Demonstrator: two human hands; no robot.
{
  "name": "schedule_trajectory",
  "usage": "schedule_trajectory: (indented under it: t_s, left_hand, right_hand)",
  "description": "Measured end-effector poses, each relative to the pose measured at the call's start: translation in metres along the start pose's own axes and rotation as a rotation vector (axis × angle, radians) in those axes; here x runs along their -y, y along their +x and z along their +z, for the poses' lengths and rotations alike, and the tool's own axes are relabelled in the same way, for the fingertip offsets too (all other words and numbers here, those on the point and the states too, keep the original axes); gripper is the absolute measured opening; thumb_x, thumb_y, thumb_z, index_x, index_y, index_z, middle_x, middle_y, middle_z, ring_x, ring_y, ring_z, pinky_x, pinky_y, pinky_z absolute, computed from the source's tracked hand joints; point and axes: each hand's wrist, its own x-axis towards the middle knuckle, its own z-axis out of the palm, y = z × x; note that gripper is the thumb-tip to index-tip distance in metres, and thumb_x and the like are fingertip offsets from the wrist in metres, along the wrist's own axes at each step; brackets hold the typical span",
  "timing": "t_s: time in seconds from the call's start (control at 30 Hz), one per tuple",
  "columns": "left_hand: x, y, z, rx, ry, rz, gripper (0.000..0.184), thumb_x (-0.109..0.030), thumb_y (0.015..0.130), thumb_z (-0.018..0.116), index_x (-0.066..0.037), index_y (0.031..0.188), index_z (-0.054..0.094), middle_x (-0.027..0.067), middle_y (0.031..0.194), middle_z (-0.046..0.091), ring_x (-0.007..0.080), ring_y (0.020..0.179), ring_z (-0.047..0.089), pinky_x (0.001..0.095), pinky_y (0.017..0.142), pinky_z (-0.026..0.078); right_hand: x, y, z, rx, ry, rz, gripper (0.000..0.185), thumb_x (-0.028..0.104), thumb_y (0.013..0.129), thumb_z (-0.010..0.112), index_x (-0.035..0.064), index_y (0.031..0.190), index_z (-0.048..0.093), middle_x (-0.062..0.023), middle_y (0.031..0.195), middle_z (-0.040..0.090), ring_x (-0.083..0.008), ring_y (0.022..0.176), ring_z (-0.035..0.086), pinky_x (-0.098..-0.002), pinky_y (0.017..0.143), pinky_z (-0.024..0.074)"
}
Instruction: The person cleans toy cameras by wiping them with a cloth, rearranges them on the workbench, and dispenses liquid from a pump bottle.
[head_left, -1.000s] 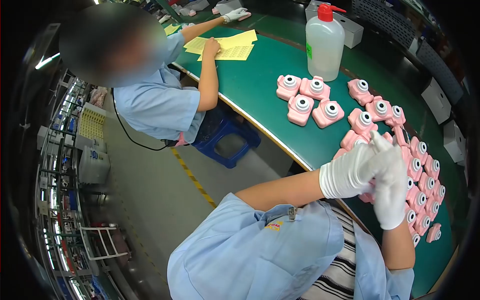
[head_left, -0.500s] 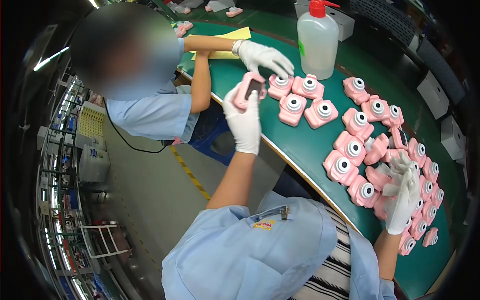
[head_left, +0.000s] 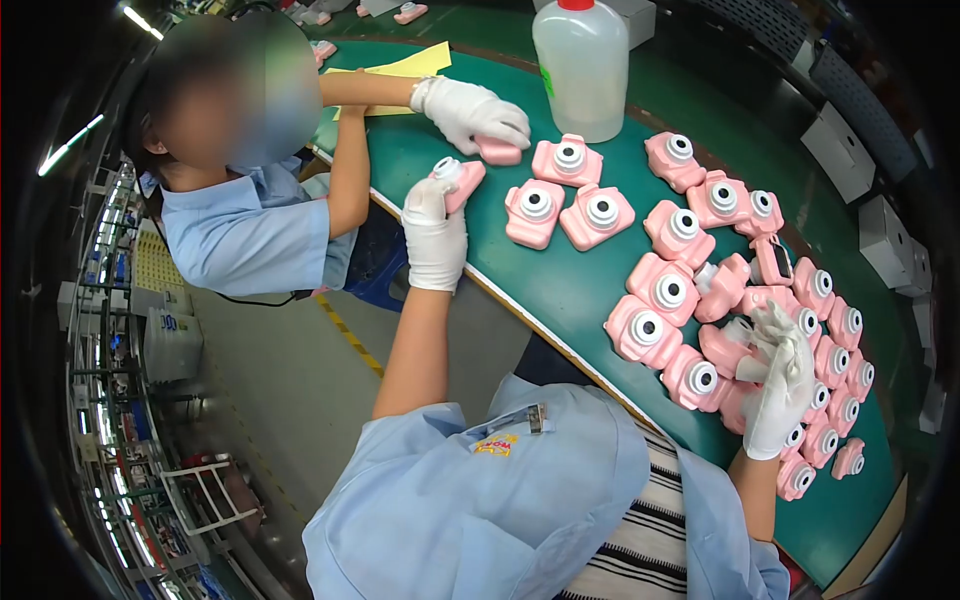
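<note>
We're gripping one camera [head_left: 468,184] in our left hand [head_left: 436,228]; our right hand [head_left: 784,372], fingers extended, grip unclear, is resting near many remaining cameras [head_left: 668,291].

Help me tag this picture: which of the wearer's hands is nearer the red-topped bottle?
Left. The left hand, holding a pink camera, is below-left of the bottle in view; the right hand is farther off, lower right, at the clustered cameras.

You can pass between the three pink cameras [head_left: 598,220] and the larger cluster [head_left: 724,290]; behind the three stands the bottle [head_left: 582,75].
</note>
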Motion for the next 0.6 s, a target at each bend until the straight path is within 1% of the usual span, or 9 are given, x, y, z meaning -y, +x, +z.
schedule_trajectory:
  t_s: [0.03,0.13,0.17,0.2,0.27,0.3,0.4,0.5,0.6]
  left_hand:
    - [0.001,0.003,0.002,-0.002,-0.005,0.026,0.034,0.011,0.068,0.062,-0.005,0.097,0.056,0.0183,0.092,0.059,0.0396,0.089,0.059,0.0459,0.081,0.047]
    - [-0.002,0.013,0.004,0.074,0.001,0.109,0.033,0.011,0.066,0.062,-0.005,0.095,0.057,0.0174,0.09,0.059,0.0398,0.088,0.058,0.0465,0.079,0.048]
    - [0.0,0.018,0.008,0.069,0.021,0.146,0.032,0.011,0.064,0.063,-0.005,0.092,0.059,0.0168,0.09,0.059,0.04,0.087,0.059,0.0469,0.076,0.048]
    - [0.0,0.024,0.009,0.126,0.049,0.112,0.029,0.007,0.066,0.067,-0.004,0.093,0.061,0.0168,0.09,0.06,0.0397,0.087,0.059,0.0467,0.076,0.049]
    - [-0.002,0.034,0.01,0.173,0.073,0.07,0.03,-0.005,0.073,0.074,-0.003,0.101,0.062,0.0197,0.099,0.062,0.0397,0.094,0.06,0.0447,0.081,0.049]
    - [0.0,0.041,0.009,0.296,0.103,0.09,0.031,-0.009,0.074,0.075,-0.003,0.102,0.063,0.0203,0.102,0.062,0.0393,0.095,0.06,0.0443,0.082,0.05]
    - [0.005,0.043,0.017,0.347,0.125,0.079,0.031,-0.009,0.077,0.074,-0.003,0.105,0.063,0.0196,0.104,0.062,0.0382,0.094,0.06,0.043,0.083,0.049]
    - [-0.011,0.04,0.012,0.17,0.097,0.019,0.028,-0.009,0.08,0.071,-0.003,0.106,0.062,0.0167,0.102,0.062,0.0344,0.097,0.059,0.0403,0.088,0.047]
    - [-0.041,0.022,0.005,0.051,-0.067,-0.063,0.025,-0.008,0.084,0.068,-0.002,0.108,0.061,0.0146,0.104,0.061,0.0305,0.102,0.057,0.0386,0.093,0.043]
  right_hand:
    - [-0.001,0.0,-0.001,0.006,-0.001,0.013,0.032,0.013,0.1,0.044,-0.0089,0.122,0.052,-0.0182,0.118,0.061,-0.0241,0.106,0.061,-0.0354,0.092,0.0509]
    - [0.0,-0.001,0.0,-0.003,0.028,0.0,0.031,0.014,0.1,0.044,-0.0091,0.12,0.052,-0.0188,0.12,0.06,-0.025,0.107,0.061,-0.0363,0.092,0.0509]
    - [0.0,-0.001,-0.001,0.011,0.031,0.005,0.031,0.014,0.1,0.044,-0.0092,0.119,0.053,-0.0194,0.122,0.059,-0.0258,0.107,0.062,-0.0371,0.092,0.0512]
    - [0.0,0.0,-0.001,0.01,0.043,0.001,0.032,0.014,0.101,0.044,-0.0092,0.119,0.053,-0.0195,0.122,0.059,-0.0259,0.107,0.062,-0.037,0.092,0.0514]
    - [-0.001,0.001,0.0,0.01,0.064,-0.008,0.032,0.015,0.101,0.044,-0.0092,0.119,0.053,-0.0196,0.122,0.059,-0.0259,0.107,0.062,-0.0369,0.091,0.0518]
    - [-0.002,0.0,-0.001,0.023,0.076,0.0,0.031,0.014,0.1,0.043,-0.0091,0.119,0.053,-0.0194,0.122,0.059,-0.026,0.107,0.062,-0.0366,0.091,0.0518]
    - [0.0,-0.002,0.0,0.008,0.08,0.021,0.03,0.012,0.1,0.043,-0.0092,0.119,0.053,-0.019,0.121,0.06,-0.026,0.107,0.062,-0.0362,0.092,0.0514]
    - [0.002,-0.001,-0.002,0.007,0.047,0.01,0.03,0.012,0.1,0.044,-0.0092,0.119,0.054,-0.0185,0.12,0.06,-0.0257,0.107,0.062,-0.0352,0.091,0.0515]
    - [-0.001,-0.002,-0.002,-0.011,0.05,0.016,0.03,0.012,0.1,0.044,-0.0091,0.118,0.054,-0.0184,0.119,0.061,-0.0251,0.106,0.062,-0.0342,0.089,0.0519]
